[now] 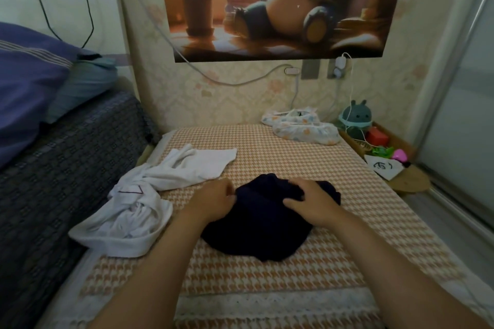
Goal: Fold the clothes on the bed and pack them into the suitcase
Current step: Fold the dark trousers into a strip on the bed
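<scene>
A dark navy garment [256,224] lies bunched in the middle of the orange houndstooth bed cover [347,222]. My left hand [213,200] pinches its left edge. My right hand [310,199] grips the cloth near its top right. A crumpled white garment [149,195] lies to the left, partly over the bed's edge. A small white piece with coloured print [302,125] sits at the far right corner of the bed. No suitcase is in view.
A taller bed with a dark grey cover [66,157] and blue pillows [29,83] rises on the left. A side shelf [385,152] with toys and a paper stands at the right, beside a sliding door [465,115]. Cables hang on the wall.
</scene>
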A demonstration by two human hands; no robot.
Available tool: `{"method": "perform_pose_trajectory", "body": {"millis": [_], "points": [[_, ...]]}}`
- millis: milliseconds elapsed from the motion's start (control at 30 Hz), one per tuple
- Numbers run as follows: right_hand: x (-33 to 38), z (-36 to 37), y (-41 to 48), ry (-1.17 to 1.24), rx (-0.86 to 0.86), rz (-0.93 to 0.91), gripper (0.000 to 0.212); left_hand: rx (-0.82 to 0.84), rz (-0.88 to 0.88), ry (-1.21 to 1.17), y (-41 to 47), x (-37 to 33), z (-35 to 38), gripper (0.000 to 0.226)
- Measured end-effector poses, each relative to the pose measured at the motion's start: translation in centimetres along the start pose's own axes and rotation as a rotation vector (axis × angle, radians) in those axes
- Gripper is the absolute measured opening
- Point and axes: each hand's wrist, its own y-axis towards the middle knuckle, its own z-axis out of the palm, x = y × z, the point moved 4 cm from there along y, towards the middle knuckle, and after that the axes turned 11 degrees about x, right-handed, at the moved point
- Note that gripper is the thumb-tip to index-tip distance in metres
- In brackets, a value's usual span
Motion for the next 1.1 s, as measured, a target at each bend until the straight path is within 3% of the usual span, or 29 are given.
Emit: {"method": "perform_pose_trajectory", "body": {"millis": [33,67,133,200,233,300,367,400,467,533,600,667,733,800,867,967,1100], "points": [[-0.8,0.8,0.3,0.033,0.068,0.061,0.067,0.022,0.052,-0.131,0.3,-0.8,0.9,0.03],[-1.1,1.3,0.6,0.021,0.113,0.094,0.071,0.076,0.078,-0.196,0.6,-1.5,2.1,0.049],[-0.8,1.6,1.2,-0.064,0.159,0.042,0.044,0.157,0.072,-0.135,1.5,-2.2,4.2,0.086],[-0.2,1.5,1.6,-0.058,0.178,-0.019,0.014,0.214,0.045,-0.057,2.3,-1.7,5.3,0.097],[0.0,1.5,1.6,-0.05,0.196,-0.047,0.014,0.235,0.044,-0.056,2.7,-1.3,5.4,0.092],[0.2,1.6,1.8,-0.052,0.217,-0.076,0.018,0.217,0.067,-0.043,3.3,-0.9,4.9,0.058],[0.1,1.6,2.0,-0.052,0.191,-0.073,0.016,0.088,0.086,-0.049,3.6,-0.9,3.9,0.028],[0.1,1.3,2.1,-0.066,0.142,-0.076,0.025,0.017,0.12,-0.087,3.6,-1.1,3.2,0.022],[0.6,0.4,2.4,-0.064,0.033,-0.149,0.059,-0.061,0.275,-0.206,3.0,-2.6,1.9,0.024],[1.6,-0.3,2.6,-0.005,0.016,-0.254,0.082,0.012,0.424,-0.375,1.9,-4.7,1.3,0.03],[2.1,-0.6,2.7,-0.006,0.082,-0.281,0.08,0.114,0.46,-0.558,1.3,-5.7,1.4,0.033],[1.7,-0.9,2.3,-0.122,0.073,-0.237,0.061,0.134,0.401,-0.712,1.3,-5.3,1.9,0.032],[0.9,-1.5,1.4,-0.177,-0.022,-0.194,0.047,0.107,0.303,-0.543,1.9,-3.3,3.0,0.029],[0.2,-2.3,0.5,-0.176,-0.134,-0.184,0.042,0.244,0.207,-0.047,2.0,-1.4,4.7,0.055],[-0.2,-3.1,-0.4,-0.232,-0.226,-0.177,0.042,0.332,0.174,0.214,2.1,-0.4,6.3,0.07],[-0.7,-3.6,-1.5,-0.282,-0.323,-0.163,0.045,0.115,0.206,0.147,2.5,-1.1,5.2,0.034],[0.6,-4.0,-2.8,-0.365,-0.506,-0.254,0.013,-0.557,0.242,0.072,2.4,-0.3,-0.9,0.026]]}}
